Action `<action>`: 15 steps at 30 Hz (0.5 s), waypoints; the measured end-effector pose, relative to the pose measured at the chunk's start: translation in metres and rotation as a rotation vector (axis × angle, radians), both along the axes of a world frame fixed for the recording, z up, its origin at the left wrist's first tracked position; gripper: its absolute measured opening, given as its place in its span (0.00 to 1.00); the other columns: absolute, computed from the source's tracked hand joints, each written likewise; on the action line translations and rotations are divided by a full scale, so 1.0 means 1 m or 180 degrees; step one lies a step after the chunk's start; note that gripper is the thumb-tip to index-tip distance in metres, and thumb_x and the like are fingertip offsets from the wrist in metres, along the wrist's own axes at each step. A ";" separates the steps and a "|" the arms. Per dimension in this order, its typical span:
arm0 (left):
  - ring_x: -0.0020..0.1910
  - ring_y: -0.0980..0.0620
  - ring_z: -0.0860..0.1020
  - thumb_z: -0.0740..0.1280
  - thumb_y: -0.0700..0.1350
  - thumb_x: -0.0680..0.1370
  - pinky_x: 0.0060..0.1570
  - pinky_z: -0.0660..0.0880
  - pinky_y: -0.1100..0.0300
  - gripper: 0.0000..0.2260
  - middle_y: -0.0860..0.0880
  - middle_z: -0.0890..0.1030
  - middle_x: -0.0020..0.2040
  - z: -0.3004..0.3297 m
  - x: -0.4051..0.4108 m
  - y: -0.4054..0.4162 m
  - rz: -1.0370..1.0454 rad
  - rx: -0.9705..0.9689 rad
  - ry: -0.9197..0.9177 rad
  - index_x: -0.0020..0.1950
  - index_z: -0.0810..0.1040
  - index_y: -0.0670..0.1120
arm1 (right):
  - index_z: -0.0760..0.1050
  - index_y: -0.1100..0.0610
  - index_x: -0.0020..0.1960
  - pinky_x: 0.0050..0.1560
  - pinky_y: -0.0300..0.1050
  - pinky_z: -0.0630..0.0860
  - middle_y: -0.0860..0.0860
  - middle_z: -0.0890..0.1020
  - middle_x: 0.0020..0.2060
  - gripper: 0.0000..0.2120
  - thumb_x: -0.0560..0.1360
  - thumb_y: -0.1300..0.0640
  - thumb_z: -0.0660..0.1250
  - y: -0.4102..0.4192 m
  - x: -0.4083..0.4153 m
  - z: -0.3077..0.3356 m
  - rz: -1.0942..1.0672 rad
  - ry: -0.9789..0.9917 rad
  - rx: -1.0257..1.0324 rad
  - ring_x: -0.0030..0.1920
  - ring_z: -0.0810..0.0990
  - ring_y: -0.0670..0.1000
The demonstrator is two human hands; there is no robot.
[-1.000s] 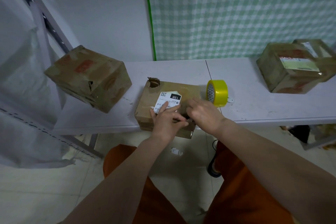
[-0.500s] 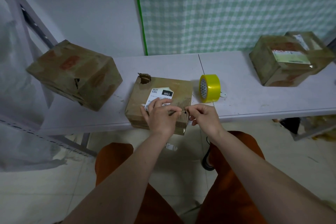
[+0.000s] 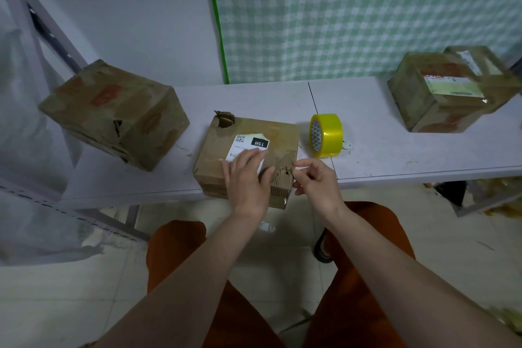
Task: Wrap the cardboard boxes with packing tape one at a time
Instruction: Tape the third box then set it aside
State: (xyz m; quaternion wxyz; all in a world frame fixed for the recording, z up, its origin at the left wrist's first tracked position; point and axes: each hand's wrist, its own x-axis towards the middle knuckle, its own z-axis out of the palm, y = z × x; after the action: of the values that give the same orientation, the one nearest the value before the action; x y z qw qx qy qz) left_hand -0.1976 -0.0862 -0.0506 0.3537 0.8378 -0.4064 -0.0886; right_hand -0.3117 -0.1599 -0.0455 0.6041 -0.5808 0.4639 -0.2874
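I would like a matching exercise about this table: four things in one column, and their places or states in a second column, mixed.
Things:
1. tape roll
2. middle box
3. left hand
4. left box

Places or states:
A. lies flat on the white label
B. hangs over the table's left end
C. stands on edge, right of the middle box
D. has a torn far-left corner

Pairs: 1-C, 2-D, 3-A, 4-B
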 end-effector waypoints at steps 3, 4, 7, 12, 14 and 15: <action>0.76 0.51 0.59 0.57 0.50 0.83 0.76 0.42 0.51 0.20 0.50 0.67 0.74 -0.008 -0.001 0.020 -0.0539 0.0278 -0.0818 0.75 0.66 0.47 | 0.72 0.60 0.39 0.27 0.34 0.73 0.53 0.76 0.32 0.09 0.75 0.68 0.67 0.002 0.002 0.001 -0.0045 -0.0021 0.0134 0.29 0.74 0.46; 0.76 0.50 0.60 0.53 0.51 0.83 0.76 0.45 0.50 0.21 0.49 0.67 0.74 -0.012 -0.003 0.027 -0.0729 0.0370 -0.1084 0.75 0.65 0.46 | 0.72 0.60 0.38 0.27 0.34 0.73 0.53 0.76 0.32 0.09 0.75 0.68 0.67 0.003 0.003 0.002 -0.0056 -0.0057 0.0192 0.28 0.74 0.45; 0.74 0.46 0.64 0.50 0.52 0.81 0.73 0.55 0.45 0.24 0.47 0.71 0.72 -0.024 -0.004 0.033 -0.0977 0.0549 -0.1483 0.72 0.69 0.44 | 0.72 0.60 0.37 0.27 0.34 0.74 0.54 0.77 0.32 0.09 0.74 0.67 0.68 0.003 0.007 0.002 -0.0122 -0.0133 0.0279 0.28 0.75 0.44; 0.71 0.44 0.69 0.52 0.51 0.80 0.74 0.61 0.50 0.22 0.49 0.75 0.69 -0.026 -0.003 0.021 -0.0891 0.0426 -0.1591 0.69 0.75 0.46 | 0.74 0.60 0.39 0.30 0.35 0.75 0.57 0.77 0.34 0.07 0.74 0.67 0.68 0.002 0.010 0.003 -0.0237 -0.0119 0.0253 0.31 0.74 0.48; 0.71 0.44 0.70 0.56 0.51 0.80 0.72 0.61 0.52 0.20 0.49 0.75 0.69 -0.026 -0.004 0.016 -0.0763 0.0335 -0.1527 0.68 0.76 0.47 | 0.73 0.60 0.40 0.30 0.36 0.75 0.57 0.76 0.35 0.06 0.75 0.66 0.67 -0.002 0.013 0.003 -0.0316 -0.0170 0.0240 0.31 0.74 0.48; 0.71 0.44 0.70 0.60 0.51 0.80 0.71 0.62 0.51 0.18 0.48 0.74 0.70 -0.026 -0.004 0.013 -0.0659 0.0319 -0.1485 0.68 0.76 0.48 | 0.73 0.59 0.41 0.32 0.38 0.76 0.57 0.76 0.36 0.06 0.75 0.65 0.67 -0.005 0.014 0.002 -0.0379 -0.0170 0.0230 0.32 0.75 0.49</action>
State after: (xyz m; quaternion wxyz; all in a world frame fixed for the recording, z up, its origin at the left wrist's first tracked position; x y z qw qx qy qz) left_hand -0.2018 -0.0733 -0.0766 0.1976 0.8060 -0.5556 0.0514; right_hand -0.2979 -0.1646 -0.0433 0.6187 -0.5221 0.4914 -0.3212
